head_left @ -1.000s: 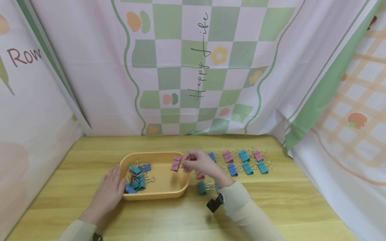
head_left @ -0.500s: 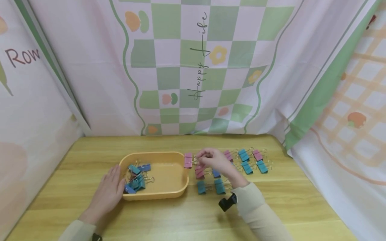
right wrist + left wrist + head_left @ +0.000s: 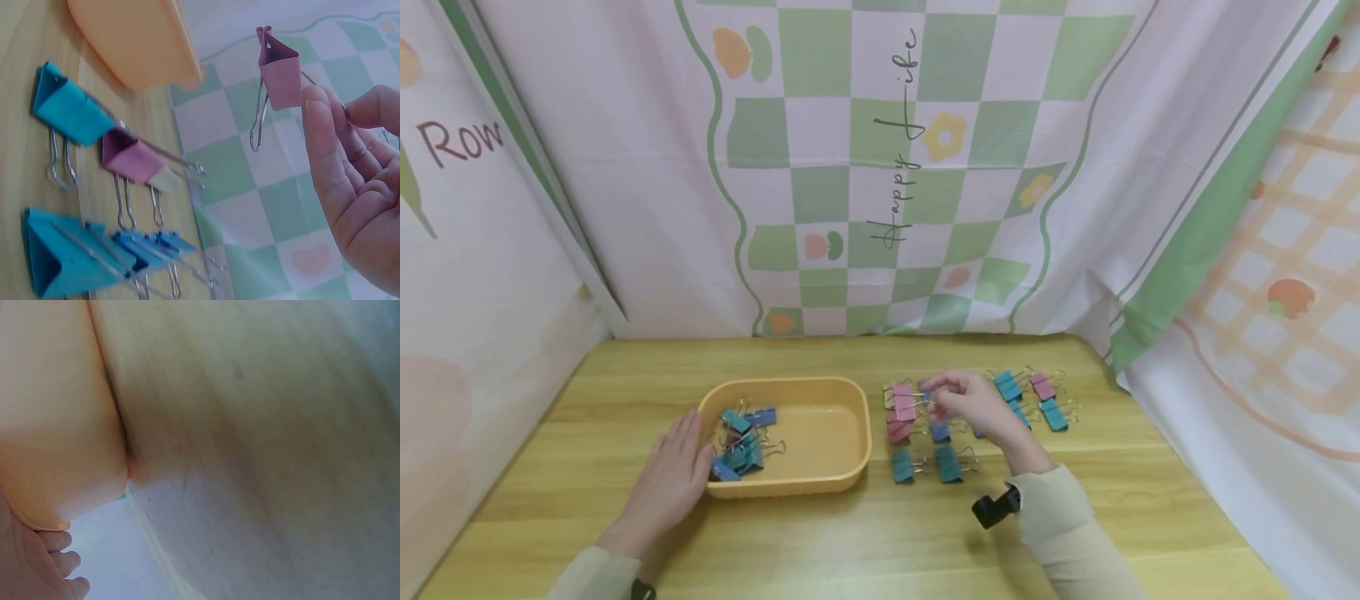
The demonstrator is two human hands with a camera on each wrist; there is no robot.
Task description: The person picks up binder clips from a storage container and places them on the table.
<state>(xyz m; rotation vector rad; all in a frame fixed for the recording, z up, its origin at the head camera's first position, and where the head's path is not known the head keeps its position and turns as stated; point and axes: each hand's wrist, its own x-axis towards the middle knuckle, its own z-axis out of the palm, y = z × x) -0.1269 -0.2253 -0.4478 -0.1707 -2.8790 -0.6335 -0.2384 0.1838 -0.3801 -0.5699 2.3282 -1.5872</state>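
My right hand (image 3: 976, 410) pinches a pink binder clip (image 3: 905, 403) by a wire handle between thumb and fingertips. In the right wrist view that pink clip (image 3: 281, 81) is held up above the table, its other handle hanging down. Below it in the head view lie another pink clip (image 3: 898, 429), a teal clip (image 3: 902, 467), a larger teal one (image 3: 950, 464) and a blue one (image 3: 940, 432). My left hand (image 3: 666, 479) rests with straight fingers against the left end of a yellow tray (image 3: 790, 384). Several teal and blue clips (image 3: 747, 454) are heaped at that end.
More clips lie in rows to the right, among them a teal one (image 3: 1054, 415) and a pink one (image 3: 1042, 386); my right hand partly covers the rows. A patterned curtain (image 3: 887, 208) hangs behind the wooden table (image 3: 820, 542).
My right hand has carried the pink binder clip rightward, from above the tray's right end to over the laid-out clips. My left hand and the tray have stayed in place.
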